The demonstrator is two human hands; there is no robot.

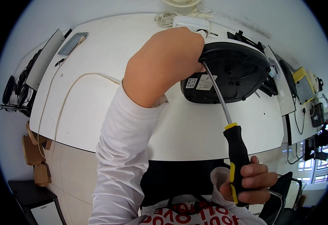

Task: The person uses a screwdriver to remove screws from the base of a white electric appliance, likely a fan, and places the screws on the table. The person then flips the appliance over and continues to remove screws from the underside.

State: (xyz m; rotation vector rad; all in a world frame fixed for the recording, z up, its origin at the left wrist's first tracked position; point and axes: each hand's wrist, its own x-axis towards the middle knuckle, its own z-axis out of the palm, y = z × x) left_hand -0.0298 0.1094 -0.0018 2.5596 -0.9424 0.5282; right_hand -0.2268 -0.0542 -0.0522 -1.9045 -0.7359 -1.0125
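A white appliance with a black underside [235, 71] is tilted up above the white table, its base facing me. Two pale labels and several holes show on the base. My left hand [167, 62] is closed on the appliance's upper left edge; most of its fingers are hidden behind it. In my right hand [255, 180] is a screwdriver [217, 92] with a black and yellow handle, the fingers wrapped round the grip. Its metal shaft slants up to the left, and the tip meets the base near the left hand's fingertips, at a hole by the rim.
A beige cable [64, 101] loops over the left side of the white table [216, 131]. A grey tray [71, 44] lies at the far left. At the back are a coiled cord [166, 18] and part of a white fan [181, 3]. Cardboard boxes [33, 152] stand at the left.
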